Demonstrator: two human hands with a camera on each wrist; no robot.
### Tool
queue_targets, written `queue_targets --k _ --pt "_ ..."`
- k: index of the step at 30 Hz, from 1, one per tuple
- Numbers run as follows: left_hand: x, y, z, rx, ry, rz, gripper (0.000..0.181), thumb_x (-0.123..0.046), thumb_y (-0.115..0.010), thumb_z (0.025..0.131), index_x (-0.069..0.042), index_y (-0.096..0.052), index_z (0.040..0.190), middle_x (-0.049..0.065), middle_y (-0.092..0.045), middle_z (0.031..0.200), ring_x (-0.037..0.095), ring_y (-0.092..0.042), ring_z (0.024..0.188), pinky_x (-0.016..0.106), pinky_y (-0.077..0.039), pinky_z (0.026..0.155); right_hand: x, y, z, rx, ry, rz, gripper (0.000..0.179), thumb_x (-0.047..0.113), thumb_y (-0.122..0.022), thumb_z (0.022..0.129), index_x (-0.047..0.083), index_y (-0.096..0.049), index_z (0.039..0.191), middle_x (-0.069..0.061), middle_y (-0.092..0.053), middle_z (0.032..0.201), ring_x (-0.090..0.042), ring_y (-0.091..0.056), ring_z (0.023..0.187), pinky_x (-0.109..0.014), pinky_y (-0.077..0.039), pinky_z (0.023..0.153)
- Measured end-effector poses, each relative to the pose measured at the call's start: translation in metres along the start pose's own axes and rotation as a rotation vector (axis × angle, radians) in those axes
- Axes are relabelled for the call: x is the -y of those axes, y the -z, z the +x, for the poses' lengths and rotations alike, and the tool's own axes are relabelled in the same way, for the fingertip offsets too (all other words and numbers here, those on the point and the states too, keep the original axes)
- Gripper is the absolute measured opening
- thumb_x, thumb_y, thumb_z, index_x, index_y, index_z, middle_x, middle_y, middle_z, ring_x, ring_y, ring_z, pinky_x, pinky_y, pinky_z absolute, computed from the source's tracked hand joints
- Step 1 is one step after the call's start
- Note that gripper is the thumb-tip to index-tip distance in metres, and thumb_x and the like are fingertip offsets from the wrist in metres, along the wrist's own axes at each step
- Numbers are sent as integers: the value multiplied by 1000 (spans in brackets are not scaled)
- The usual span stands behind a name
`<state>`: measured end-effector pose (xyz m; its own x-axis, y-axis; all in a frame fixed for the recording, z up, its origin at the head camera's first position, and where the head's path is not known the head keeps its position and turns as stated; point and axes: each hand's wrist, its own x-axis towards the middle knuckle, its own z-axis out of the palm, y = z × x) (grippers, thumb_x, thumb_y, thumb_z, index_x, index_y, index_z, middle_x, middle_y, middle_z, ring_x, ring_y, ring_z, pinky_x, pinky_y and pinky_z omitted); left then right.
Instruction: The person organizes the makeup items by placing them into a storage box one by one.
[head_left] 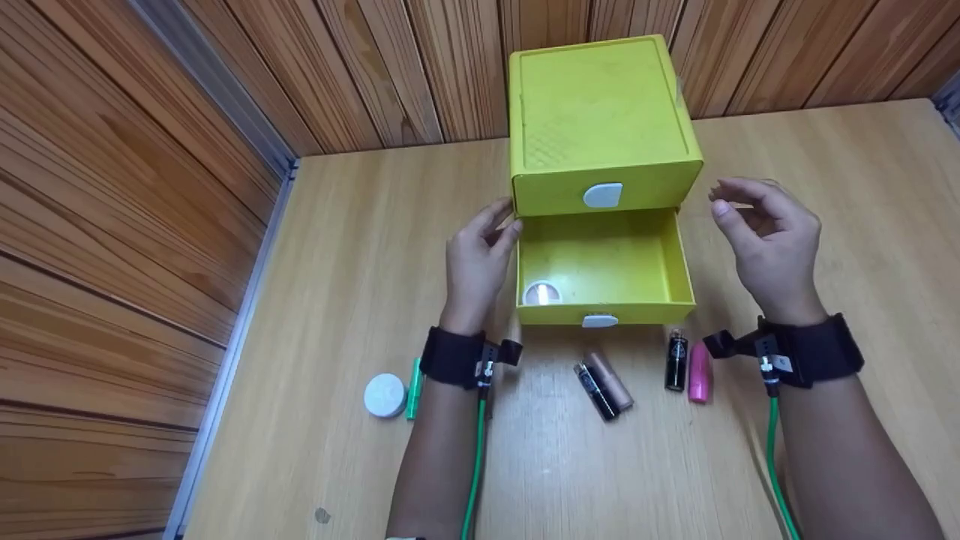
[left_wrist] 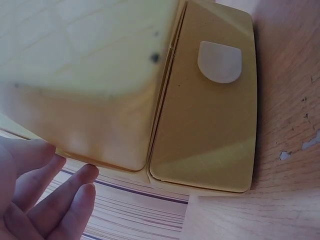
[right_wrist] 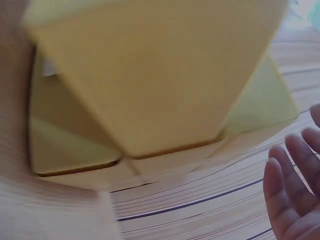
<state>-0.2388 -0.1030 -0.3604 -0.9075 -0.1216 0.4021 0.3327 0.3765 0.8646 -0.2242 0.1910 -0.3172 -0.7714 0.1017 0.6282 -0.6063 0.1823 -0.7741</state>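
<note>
A yellow drawer cabinet (head_left: 600,112) stands in the head view, with its middle drawer (head_left: 600,259) pulled out. Inside that drawer's front left corner lies a small round white-rimmed case (head_left: 541,292). My left hand (head_left: 480,259) is at the cabinet's left side, thumb near the drawer's rim; in the left wrist view its fingers (left_wrist: 75,200) are fairly straight beside the yellow wall. Whether they touch it is hard to tell. My right hand (head_left: 776,240) hovers right of the cabinet, apart from it, with loosely bent fingers and nothing in them.
On the table in front lie a black tube (head_left: 596,391) and a brownish tube (head_left: 611,381), then another black tube (head_left: 676,361) beside a pink one (head_left: 699,373). A white round jar (head_left: 385,395) and a green stick (head_left: 414,390) are at left. Wooden panels (head_left: 360,75) stand behind.
</note>
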Motion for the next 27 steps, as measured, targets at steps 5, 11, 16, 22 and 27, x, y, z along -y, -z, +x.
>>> queue_targets --k 5,11,16,22,27 --pt "0 4 2 5 3 -9 37 -11 -68 92 -3 -62 128 9 -64 125 13 -67 99 18 -52 83 -36 4 -5 3 -140 133 37 -10 -60 90 -8 -57 127 -18 -59 124 -29 -52 118 -28 -46 95" --pt "-1 6 1 8 15 -25 38 -10 -68 92 -2 -61 128 8 -63 126 13 -66 101 18 -51 83 -65 2 -13 119 -260 170 59 -15 -52 91 -1 -37 146 -15 -40 148 -27 -37 135 -37 -36 108" --pt "-2 6 1 9 28 -29 39 -11 -68 92 -4 -61 129 8 -63 126 13 -66 102 19 -51 84 -78 -3 -19 187 -329 219 65 -15 -49 92 0 -26 151 -17 -27 156 -30 -27 142 -38 -30 112" --pt "-1 5 2 11 32 -43 39 -11 -68 92 -4 -60 129 8 -63 126 13 -66 103 18 -51 85 -89 -4 -22 246 -414 264 66 -8 -52 95 2 -22 153 -17 -23 157 -30 -23 143 -36 -27 113" --pt "-1 5 1 18 29 -58 40 -12 -68 92 -2 -59 130 8 -63 127 13 -65 104 19 -51 86 -100 1 -25 276 -473 296 70 0 -58 96 5 -20 154 -17 -22 158 -29 -22 144 -31 -23 114"
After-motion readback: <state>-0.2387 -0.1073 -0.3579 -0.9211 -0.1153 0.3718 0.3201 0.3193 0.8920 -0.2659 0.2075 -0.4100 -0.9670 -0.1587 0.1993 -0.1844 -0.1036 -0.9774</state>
